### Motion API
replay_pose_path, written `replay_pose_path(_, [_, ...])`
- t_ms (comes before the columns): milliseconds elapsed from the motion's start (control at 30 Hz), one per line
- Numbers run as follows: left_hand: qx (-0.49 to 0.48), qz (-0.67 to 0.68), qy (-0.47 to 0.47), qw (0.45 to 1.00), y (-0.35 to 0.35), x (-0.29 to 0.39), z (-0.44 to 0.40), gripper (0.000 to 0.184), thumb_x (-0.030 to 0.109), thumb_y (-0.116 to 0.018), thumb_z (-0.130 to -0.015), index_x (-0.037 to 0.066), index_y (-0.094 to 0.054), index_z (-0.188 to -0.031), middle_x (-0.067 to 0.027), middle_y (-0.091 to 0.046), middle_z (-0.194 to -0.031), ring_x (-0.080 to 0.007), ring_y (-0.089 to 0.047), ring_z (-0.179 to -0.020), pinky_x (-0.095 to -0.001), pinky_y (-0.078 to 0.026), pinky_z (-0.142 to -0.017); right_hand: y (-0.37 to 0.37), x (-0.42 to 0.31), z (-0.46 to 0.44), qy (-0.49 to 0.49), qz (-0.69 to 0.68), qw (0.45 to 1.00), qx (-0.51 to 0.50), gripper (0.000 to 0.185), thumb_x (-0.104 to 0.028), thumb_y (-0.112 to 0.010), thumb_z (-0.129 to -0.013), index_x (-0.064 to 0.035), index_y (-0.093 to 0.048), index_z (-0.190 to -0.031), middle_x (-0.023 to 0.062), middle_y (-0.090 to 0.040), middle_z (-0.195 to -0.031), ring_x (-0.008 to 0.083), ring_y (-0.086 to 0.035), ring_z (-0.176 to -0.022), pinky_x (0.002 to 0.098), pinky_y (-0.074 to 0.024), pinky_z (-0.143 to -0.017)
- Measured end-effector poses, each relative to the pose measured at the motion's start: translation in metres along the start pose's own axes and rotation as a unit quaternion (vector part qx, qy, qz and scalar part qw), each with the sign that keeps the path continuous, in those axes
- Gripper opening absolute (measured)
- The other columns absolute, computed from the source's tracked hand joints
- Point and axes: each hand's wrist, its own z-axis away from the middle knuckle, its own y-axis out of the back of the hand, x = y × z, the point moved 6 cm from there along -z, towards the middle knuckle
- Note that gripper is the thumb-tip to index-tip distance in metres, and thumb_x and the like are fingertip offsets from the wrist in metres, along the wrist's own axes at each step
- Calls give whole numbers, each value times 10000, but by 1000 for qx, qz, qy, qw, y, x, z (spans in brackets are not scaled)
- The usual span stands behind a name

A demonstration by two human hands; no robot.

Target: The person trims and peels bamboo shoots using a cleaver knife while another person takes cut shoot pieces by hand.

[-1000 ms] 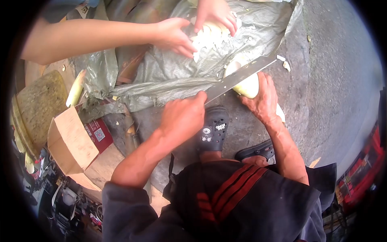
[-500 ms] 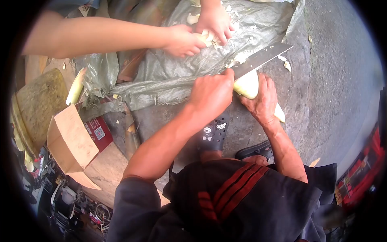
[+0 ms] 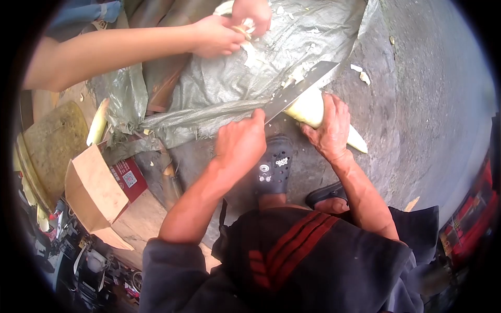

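Observation:
My left hand (image 3: 240, 140) is closed round the handle of a knife (image 3: 302, 89) with a long, broad blade. The blade slants up to the right and lies against the thick end of a pale, peeled bamboo shoot (image 3: 308, 108). Gripping that shoot from its right side is my right hand (image 3: 331, 125), fingers wrapped round it. The shoot's pointed tip sticks out below the wrist, toward the lower right. Beyond the blade, white cut pieces (image 3: 295, 76) lie on a grey-green woven plastic sheet (image 3: 209, 94).
Another person's hands (image 3: 222, 34) work on a pale piece at the top. On the left are an open cardboard box (image 3: 96, 180), a pale shoot (image 3: 97, 125), a brown unpeeled shoot (image 3: 170, 175) and a yellowish board (image 3: 55, 146). My feet in dark clogs (image 3: 272, 169) stand close below.
My left hand has drawn the knife back toward the lower left, its blade still at the bamboo shoot. The other person's hands have moved up and left in view.

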Motion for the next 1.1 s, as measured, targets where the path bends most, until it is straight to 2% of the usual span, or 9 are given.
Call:
replay_pose_path(233, [10, 19, -16, 1000, -1, 10, -34, 102, 59, -538, -873, -4, -585, -940, -254, -672, -718, -468, -673, -703, -592, -507, -674, 1, -2, -3, 25, 4, 1000, 18, 902, -214, -901, -591, 9, -471, -1353, 235, -542, -1259, 408, -534, -1078, 488, -433, -921])
replay_pose_path(467, [-20, 16, -5, 1000, -4, 8, -54, 182, 84, -547, -885, -9, -623, -1022, -259, -698, -813, -463, -685, -791, -567, -521, -741, -3, -2, 4, 11, 19, 1000, 20, 913, -221, -910, -584, -2, -471, -1354, 227, -543, -1254, 411, -531, -1085, 494, -429, -926])
replay_pose_path(567, [-34, 11, 12, 999, -5, 6, -55, 212, 103, -554, -895, 0, -631, -1063, -247, -706, -830, -453, -689, -811, -550, -530, -764, 0, -2, 0, -8, 12, 1000, 0, 896, -262, -896, -616, -11, -473, -1364, 218, -544, -1253, 415, -529, -1101, 504, -434, -938])
replay_pose_path(667, [-32, 15, 27, 999, -3, 1, -58, 262, 130, -569, -903, 25, -643, -1131, -227, -714, -839, -436, -694, -828, -529, -536, -777, 9, 5, -14, 5, -25, 997, -80, 888, -305, -874, -641, -22, -472, -1381, 214, -556, -1239, 417, -526, -1123, 508, -442, -947])
replay_pose_path(767, [-9, 67, 43, 997, -2, -15, -59, 311, 156, -587, -909, 51, -650, -1195, -218, -712, -839, -426, -690, -828, -511, -530, -769, 10, 11, -26, -52, -29, 972, -225, 897, -278, -882, -611, -2, -480, -1363, 213, -576, -1197, 420, -523, -1120, 476, -441, -972])
replay_pose_path(833, [5, 110, 34, 993, -1, -26, -58, 333, 172, -597, -913, 65, -652, -1224, -223, -702, -823, -425, -682, -820, -504, -520, -749, 10, 12, -25, -29, -7, 984, -178, 880, -291, -880, -615, -16, -488, -1353, 205, -586, -1162, 406, -547, -1076, 484, -461, -918])
replay_pose_path(933, [57, 99, 63, 991, 9, -35, -39, 345, 179, -602, -915, 58, -652, -1234, -243, -673, -768, -443, -660, -783, -506, -498, -716, 19, 9, -25, -24, 64, 994, -81, 874, -284, -893, -594, -19, -500, -1328, 192, -587, -1098, 389, -563, -999, 480, -473, -851])
replay_pose_path(1033, [116, 106, 51, 986, 22, -37, -16, 264, 178, -607, -917, 39, -658, -1135, -236, -648, -707, -446, -648, -729, -520, -482, -665, 20, 1, -28, -12, 92, 996, -13, 896, -283, -917, -560, -13, -506, -1308, 181, -574, -1056, 377, -555, -959, 473, -466, -813])
replay_pose_path(1100, [81, 89, 45, 992, 29, -30, -4, 183, 162, -612, -915, 36, -640, -1045, -224, -639, -678, -438, -647, -694, -524, -478, -632, 14, 4, -31, -17, 98, 995, -13, 927, -309, -934, -542, -23, -504, -1311, 176, -560, -1077, 373, -542, -985, 475, -461, -822])
